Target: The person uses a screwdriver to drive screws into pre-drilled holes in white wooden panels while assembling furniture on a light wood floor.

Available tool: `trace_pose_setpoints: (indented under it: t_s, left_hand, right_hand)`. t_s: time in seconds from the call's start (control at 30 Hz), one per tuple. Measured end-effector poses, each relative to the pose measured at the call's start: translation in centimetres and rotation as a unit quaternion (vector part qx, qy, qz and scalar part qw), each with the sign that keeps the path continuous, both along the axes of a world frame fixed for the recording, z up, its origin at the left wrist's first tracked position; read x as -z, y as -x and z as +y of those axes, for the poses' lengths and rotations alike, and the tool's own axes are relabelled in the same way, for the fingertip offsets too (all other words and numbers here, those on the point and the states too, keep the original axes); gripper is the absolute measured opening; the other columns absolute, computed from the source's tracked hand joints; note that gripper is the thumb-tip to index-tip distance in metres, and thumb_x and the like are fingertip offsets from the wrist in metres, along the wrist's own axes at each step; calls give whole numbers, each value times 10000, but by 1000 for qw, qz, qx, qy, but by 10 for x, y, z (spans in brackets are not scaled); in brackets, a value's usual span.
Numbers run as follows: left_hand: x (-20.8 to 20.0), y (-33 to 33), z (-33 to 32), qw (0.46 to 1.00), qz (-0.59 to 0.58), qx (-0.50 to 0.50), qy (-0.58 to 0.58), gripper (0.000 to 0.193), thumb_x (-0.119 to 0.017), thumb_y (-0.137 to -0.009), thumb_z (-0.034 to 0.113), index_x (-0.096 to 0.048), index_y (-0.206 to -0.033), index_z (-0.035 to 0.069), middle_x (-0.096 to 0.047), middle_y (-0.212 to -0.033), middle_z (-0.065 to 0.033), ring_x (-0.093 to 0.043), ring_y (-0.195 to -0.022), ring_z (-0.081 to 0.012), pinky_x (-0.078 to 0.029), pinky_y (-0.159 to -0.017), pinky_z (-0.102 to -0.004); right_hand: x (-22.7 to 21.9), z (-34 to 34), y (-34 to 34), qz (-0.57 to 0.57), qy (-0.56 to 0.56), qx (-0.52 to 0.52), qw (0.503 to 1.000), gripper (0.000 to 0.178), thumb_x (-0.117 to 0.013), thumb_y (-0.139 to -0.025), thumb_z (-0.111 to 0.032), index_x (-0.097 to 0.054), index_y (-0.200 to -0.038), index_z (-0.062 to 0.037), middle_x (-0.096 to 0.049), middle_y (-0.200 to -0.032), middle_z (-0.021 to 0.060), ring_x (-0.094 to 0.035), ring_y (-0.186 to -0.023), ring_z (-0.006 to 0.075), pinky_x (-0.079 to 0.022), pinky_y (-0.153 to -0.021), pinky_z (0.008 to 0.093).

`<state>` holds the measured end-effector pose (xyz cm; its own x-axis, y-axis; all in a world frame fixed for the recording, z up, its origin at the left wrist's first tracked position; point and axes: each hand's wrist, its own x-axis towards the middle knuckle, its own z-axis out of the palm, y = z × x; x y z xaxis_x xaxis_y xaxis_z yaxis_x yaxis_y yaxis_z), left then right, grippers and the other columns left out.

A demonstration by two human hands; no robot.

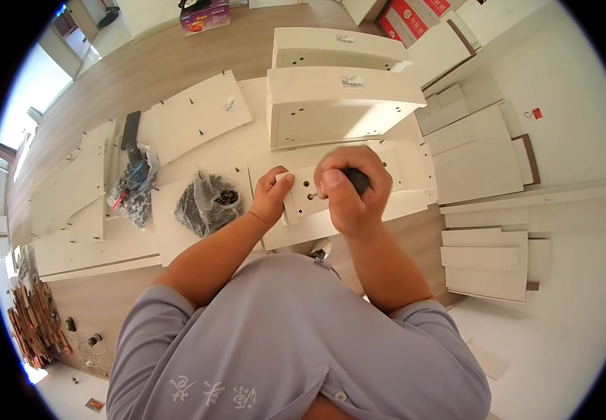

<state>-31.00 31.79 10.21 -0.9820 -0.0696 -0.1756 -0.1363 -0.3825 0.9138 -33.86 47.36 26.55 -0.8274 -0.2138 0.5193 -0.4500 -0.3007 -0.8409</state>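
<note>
My right hand (pixel 356 192) is wrapped round the dark handle of a screwdriver (pixel 357 180). Its thin shaft reaches left to a hole in a small white panel (pixel 304 210); whether the tip sits in a fitting there is hard to make out. My left hand (pixel 271 197) grips the left edge of that same panel, thumb on top. Close to my left forearm lies a clear plastic bag (pixel 199 210) of dark small fittings. Beyond the panel stand two white drawer-like boxes (pixel 341 115), one behind the other, with dark holes and labels.
A second hardware bag (pixel 135 192) lies farther left beside a long black tool (pixel 131 131). White boards with upright pegs (pixel 194 115) spread across the left. More panels (pixel 481 157) lean along the right wall. A red carton (pixel 411 19) and purple box (pixel 205 19) stand far off.
</note>
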Motion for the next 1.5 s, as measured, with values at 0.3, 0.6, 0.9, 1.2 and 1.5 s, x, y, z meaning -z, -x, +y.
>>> trace_pose_setpoints:
  t_s: [0.3, 0.6, 0.9, 1.2, 1.5]
  left_hand:
    - [8, 5, -4, 998, 21, 27, 48, 268, -613, -1020, 316, -589, -904, 76, -532, -803, 40, -464, -760, -60, -389, -678, -259]
    - [17, 5, -3, 998, 59, 13, 20, 250, -614, -1021, 262, -635, -946, 24, -601, -818, 5, -514, -758, -72, -447, -678, -269]
    - [24, 5, -4, 999, 34, 29, -28, 228, -643, -1025, 251, -618, -945, 40, -562, -799, 31, -473, -720, -53, -406, -615, -256]
    - [13, 3, -10, 998, 24, 42, 27, 235, -643, -992, 255, -613, -908, 37, -523, -755, 50, -432, -708, -50, -375, -614, -263]
    - [8, 3, -5, 999, 10, 38, -2, 232, -642, -983, 246, -609, -904, 31, -534, -760, 28, -454, -722, -65, -408, -628, -275]
  right_hand:
    - [-21, 1, 47, -90, 82, -144, 982, 15, -594, -918, -15, -600, -911, -3, -615, -720, 66, -552, -589, 115, -465, -528, 284]
    - [-20, -8, 70, -36, 29, -465, 884, 111, -733, -743, -43, -670, -824, -1, -598, -639, 71, -516, -541, 172, -372, -476, 307]
    - [-17, -23, 96, -79, 65, -677, 729, 130, -817, -742, -117, -752, -802, -21, -639, -624, 70, -521, -458, 183, -348, -424, 305]
    - [-25, -41, 45, 78, -137, -751, 642, 99, -713, -742, -73, -704, -840, -56, -633, -668, 68, -565, -524, 214, -402, -479, 353]
    - [5, -19, 119, -231, 180, -350, 890, 149, -720, -919, -76, -597, -978, -17, -609, -737, 102, -583, -616, 177, -465, -555, 324]
